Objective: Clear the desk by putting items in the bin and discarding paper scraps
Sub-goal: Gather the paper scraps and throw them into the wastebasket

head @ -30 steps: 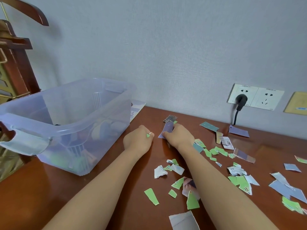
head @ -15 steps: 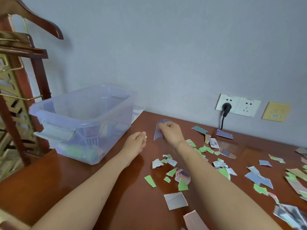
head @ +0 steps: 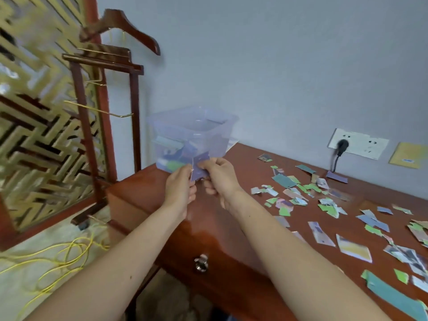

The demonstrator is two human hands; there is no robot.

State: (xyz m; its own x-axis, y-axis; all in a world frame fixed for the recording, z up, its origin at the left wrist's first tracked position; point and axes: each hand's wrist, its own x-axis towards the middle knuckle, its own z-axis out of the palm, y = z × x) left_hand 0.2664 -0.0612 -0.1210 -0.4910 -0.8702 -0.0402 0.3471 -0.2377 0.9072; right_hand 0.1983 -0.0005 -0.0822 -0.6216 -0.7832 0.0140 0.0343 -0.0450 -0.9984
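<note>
A: Where's the scrap?
B: Purple scrap (head: pixel 200 169), creased, torn edges. It's in the air just in front of the bin's near wall, over the tabletop's left end.
A: Bin?
B: Bin (head: pixel 192 130) is translucent with a lavender tint and an open top. It sits on the far-left corner of the tabletop (head: pixel 222 230), close to the wall. Coloured stuff inside, too blurred to name.
A: Rest of the paper?
B: Loose scraps (head: pixel 324 205) lie across the right half: green, teal, purple, white, printed bits. They lie flat, some overlapping. A few run off the frame's right side.
A: Edges, clearance?
B: Left tabletop edge runs below the left hand. Front edge is under the forearms, with a drawer and metal knob (head: pixel 201 262) beneath. There's a bare wood strip between bin and scraps. Off the left edge, a wooden valet stand (head: pixel 136 135) is just beside the bin, with a lattice screen (head: pixel 34 135) behind it and a yellow cord (head: pixel 69 251) on the floor. Wall outlet (head: pixel 357 143) with a black plug (head: pixel 342 144) is behind the scraps.
A: Hands?
B: Both on the purple scrap. Left hand (head: pixel 179 188) has its fingers curled, pinching the left edge. Right hand (head: pixel 220 179) has its thumb on top and fingers curled under, gripping the right side. Hands near each other, scrap between them.
</note>
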